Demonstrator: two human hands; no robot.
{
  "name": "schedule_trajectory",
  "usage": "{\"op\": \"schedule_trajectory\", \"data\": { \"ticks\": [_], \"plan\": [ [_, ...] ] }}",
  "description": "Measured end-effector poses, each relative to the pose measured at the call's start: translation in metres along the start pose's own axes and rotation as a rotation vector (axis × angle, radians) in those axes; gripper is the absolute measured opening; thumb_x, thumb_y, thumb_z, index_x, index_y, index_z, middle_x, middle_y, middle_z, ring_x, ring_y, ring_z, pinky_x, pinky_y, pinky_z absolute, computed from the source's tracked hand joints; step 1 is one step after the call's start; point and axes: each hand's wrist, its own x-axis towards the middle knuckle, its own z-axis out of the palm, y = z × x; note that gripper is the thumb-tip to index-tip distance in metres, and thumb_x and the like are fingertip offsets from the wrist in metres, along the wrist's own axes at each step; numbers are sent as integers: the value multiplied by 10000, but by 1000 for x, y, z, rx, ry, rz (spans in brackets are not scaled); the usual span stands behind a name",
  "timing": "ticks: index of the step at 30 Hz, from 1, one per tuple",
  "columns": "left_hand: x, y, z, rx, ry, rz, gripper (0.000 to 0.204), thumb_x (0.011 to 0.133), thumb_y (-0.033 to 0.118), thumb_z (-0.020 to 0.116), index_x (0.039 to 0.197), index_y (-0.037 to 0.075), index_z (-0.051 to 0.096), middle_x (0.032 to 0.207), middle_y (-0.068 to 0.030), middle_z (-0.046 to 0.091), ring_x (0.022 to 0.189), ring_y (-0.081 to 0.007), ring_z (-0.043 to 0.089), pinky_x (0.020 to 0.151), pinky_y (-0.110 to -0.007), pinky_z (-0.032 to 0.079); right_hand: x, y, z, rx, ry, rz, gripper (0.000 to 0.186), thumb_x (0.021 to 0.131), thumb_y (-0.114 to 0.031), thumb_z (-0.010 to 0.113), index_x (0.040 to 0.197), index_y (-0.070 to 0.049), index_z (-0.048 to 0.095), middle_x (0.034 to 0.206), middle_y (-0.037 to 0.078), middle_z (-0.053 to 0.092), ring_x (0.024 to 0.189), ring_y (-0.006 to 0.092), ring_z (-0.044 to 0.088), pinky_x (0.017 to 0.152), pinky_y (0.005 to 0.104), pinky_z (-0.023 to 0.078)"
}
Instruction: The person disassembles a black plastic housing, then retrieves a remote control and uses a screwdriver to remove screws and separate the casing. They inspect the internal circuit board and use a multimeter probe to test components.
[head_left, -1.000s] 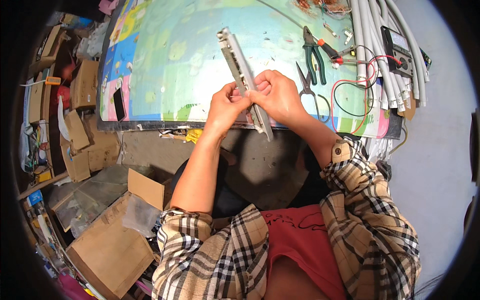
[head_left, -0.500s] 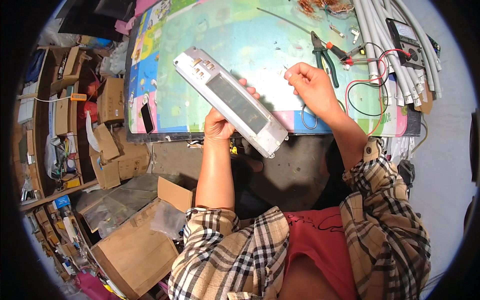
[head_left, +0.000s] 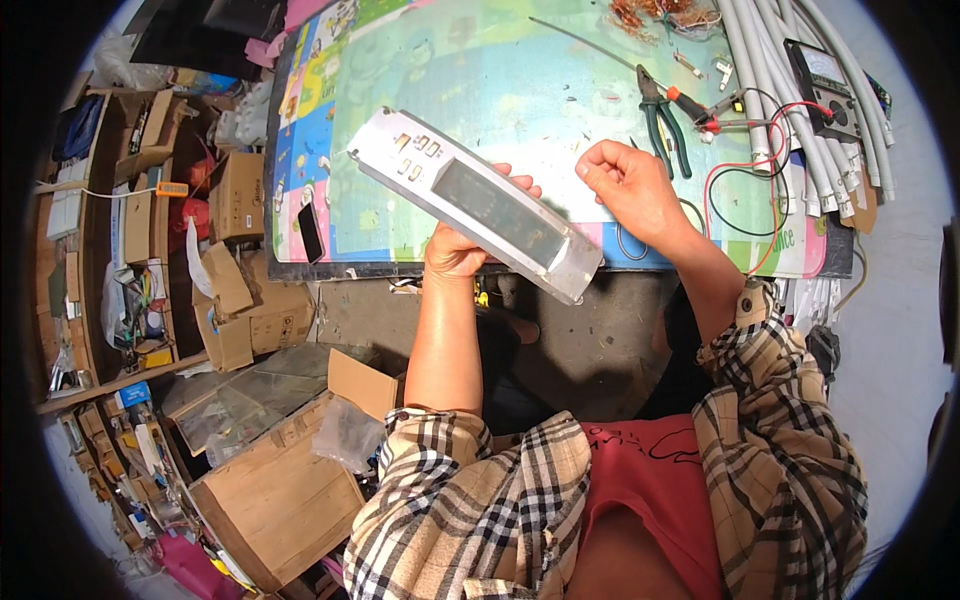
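Observation:
Tilted over the near edge of the table is a long silver metal housing (head_left: 470, 235) with a dark recessed window and several brass-coloured terminals at its far left end. My left hand (head_left: 462, 248) grips it from beneath near the middle, with fingertips showing past its far side. To the right, my right hand (head_left: 632, 190) is raised above the table with its fingers curled in and thumb against the index finger. Whatever may be between those fingertips is too small to make out. It is apart from the housing.
Green-handled pliers (head_left: 665, 125), a long screwdriver (head_left: 688, 105) and an analog multimeter (head_left: 826, 85) with red and black leads lie at the right of the table. White tubes (head_left: 765, 80) lie there too. A phone (head_left: 311, 234) rests at the left. Wooden shelves (head_left: 95, 320) and cartons (head_left: 237, 195) stand left.
The housing has turned slightly toward level in my left hand, its window now facing me at another angle. My right hand stays raised with curled fingers. The whole view has shifted a little.

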Motion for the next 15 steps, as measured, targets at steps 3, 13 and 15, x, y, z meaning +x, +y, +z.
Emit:
{"op": "schedule_trajectory", "data": {
  "ticks": [3, 13, 15],
  "plan": [
    [0, 0, -2, -16, 15, 31, 841, 606, 89, 774, 1352, -30, 404, 1296, -273, 512, 1252, -438, 458, 1086, -528, 339, -1, -2, -1, -9, -4, -8, 209, 898, -201, 616, 898, 6, 640, 692, 49, 623, 601, 97, 545, 572, 262, 447],
    [-1, 9, -4, -56, 98, 157, 805, 627, -121, 706, 1364, 69, 445, 1409, -206, 433, 1325, -386, 385, 1116, -519, 301, 4, 9, -3, 59, 100, -62, 182, 898, -186, 604, 910, -7, 633, 715, 43, 633, 633, 101, 575, 587, 265, 463],
    [1, 10, -3, -33, 130, 168, 811, 620, -115, 724, 1356, 96, 457, 1419, -186, 427, 1320, -355, 398, 1115, -507, 305, 7, 12, -7, 113, 155, -52, 178, 898, -187, 607, 900, -10, 625, 724, 45, 633, 623, 99, 576, 579, 263, 463]
  ]
}}
